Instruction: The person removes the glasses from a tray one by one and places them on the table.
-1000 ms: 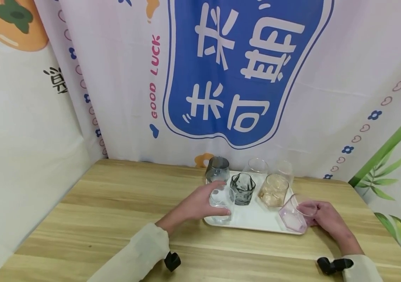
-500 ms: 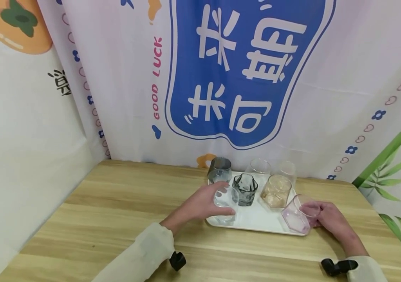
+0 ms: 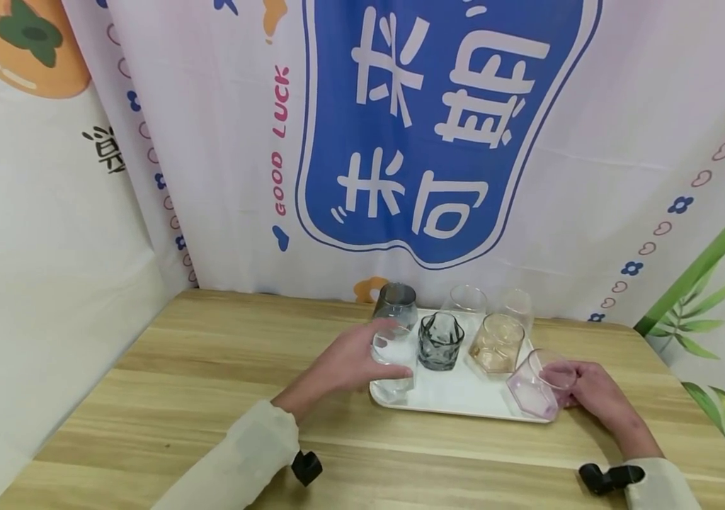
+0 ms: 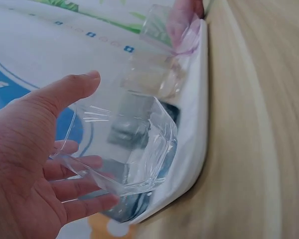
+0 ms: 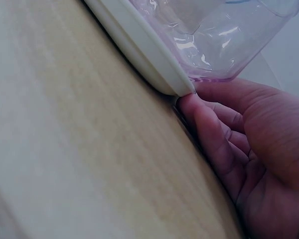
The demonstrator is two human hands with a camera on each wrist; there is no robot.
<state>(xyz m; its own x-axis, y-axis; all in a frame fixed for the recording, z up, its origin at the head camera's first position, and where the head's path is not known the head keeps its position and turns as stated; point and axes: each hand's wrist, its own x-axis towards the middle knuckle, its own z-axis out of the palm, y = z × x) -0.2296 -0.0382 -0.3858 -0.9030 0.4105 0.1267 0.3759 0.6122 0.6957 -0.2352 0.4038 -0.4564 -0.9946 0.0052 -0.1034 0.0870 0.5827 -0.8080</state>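
Note:
A clear faceted glass (image 4: 129, 144) stands at the left front of the white tray (image 3: 458, 400). My left hand (image 3: 352, 356) is around its side, fingers (image 4: 87, 186) along one side, the thumb raised apart from it in the left wrist view. At the tray's right front corner, my right hand (image 3: 595, 397) pinches the tray rim, index finger below the edge and thumb above, as the right wrist view shows. A pink-tinted glass (image 5: 209, 45) stands on that corner, right beside the thumb. It covers part of the right hand's fingers in the head view.
On the tray also stand a ribbed grey glass (image 3: 441, 342), an amber glass (image 3: 496, 346), a smoky glass (image 3: 394, 304) and two clear glasses at the back. A printed curtain (image 3: 235, 142) hangs behind the wooden table (image 3: 209, 382).
The left hand and the clear glass have shifted slightly left relative to the tray. The right hand stays at the tray's corner; the other glasses keep their places.

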